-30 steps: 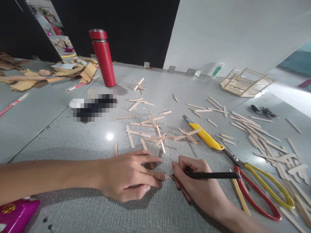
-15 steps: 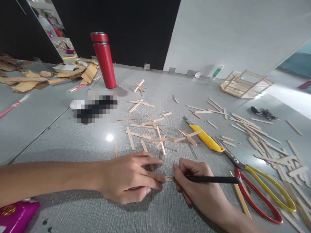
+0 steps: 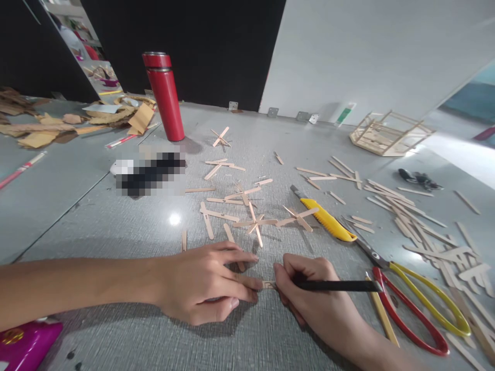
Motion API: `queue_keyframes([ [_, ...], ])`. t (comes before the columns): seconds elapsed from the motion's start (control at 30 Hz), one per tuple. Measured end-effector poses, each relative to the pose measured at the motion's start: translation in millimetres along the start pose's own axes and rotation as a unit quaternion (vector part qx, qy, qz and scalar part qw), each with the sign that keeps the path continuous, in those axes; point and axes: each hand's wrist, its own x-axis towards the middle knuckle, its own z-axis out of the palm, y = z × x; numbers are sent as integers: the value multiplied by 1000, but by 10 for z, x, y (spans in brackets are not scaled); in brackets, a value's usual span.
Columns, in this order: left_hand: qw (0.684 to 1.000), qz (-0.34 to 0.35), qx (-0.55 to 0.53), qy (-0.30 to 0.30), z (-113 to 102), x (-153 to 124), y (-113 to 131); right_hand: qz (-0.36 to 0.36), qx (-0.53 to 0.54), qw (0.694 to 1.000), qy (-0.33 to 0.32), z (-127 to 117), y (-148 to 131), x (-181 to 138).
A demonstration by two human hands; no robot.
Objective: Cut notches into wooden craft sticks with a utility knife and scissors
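My left hand [image 3: 211, 283] lies palm down with fingers stretched and spread, its fingertips pressing one end of a short wooden craft stick [image 3: 268, 284] to the table. Dark drawn lines show on that stick. In a pinch grip, my right hand [image 3: 317, 296] holds a slim black pen [image 3: 336, 285] over the stick's other end; the pen's tip is hidden behind the fingers. Just beyond my hands stand star-shaped pieces of crossed craft sticks [image 3: 255, 222]. Beside my right hand lie a wooden pencil [image 3: 382, 317] and scissors with red and yellow handles [image 3: 415, 330].
A yellow utility knife [image 3: 328, 219] lies beyond my right hand. Loose craft sticks [image 3: 417, 216] are heaped at right, near a small stick frame [image 3: 390, 134]. A red flask [image 3: 164, 98] stands at back left, by torn cardboard [image 3: 116, 116]. A purple packet [image 3: 31, 342] sits at lower left.
Both hands stay almost where they were; the right fingers and pen have shifted very slightly to the left. The view has moved a little.
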Motion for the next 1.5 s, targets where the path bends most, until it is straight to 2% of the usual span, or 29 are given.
queue_keyframes([
  [0.37, 1000, 11, 1, 7, 21, -10, -12, -1, -26, 1000, 16, 3, -20, 25],
  [0.5, 1000, 6, -4, 7, 16, -2, -3, 12, -16, 1000, 0, -2, -8, 29],
  [0.8, 1000, -9, -3, -8, 10, -15, -4, -60, -63, 996, 19, -2, 33, 33],
  [0.93, 1000, -7, -3, -6, 18, -9, 0, -70, -78, 994, 26, 4, 33, 56],
  [1.27, 1000, -10, -14, -4, 20, -26, -3, -63, -72, 995, 32, 6, 7, 55],
  [1.5, 1000, -6, -8, 1, 8, -12, 1, 14, 13, 1000, -5, 13, 23, 34],
])
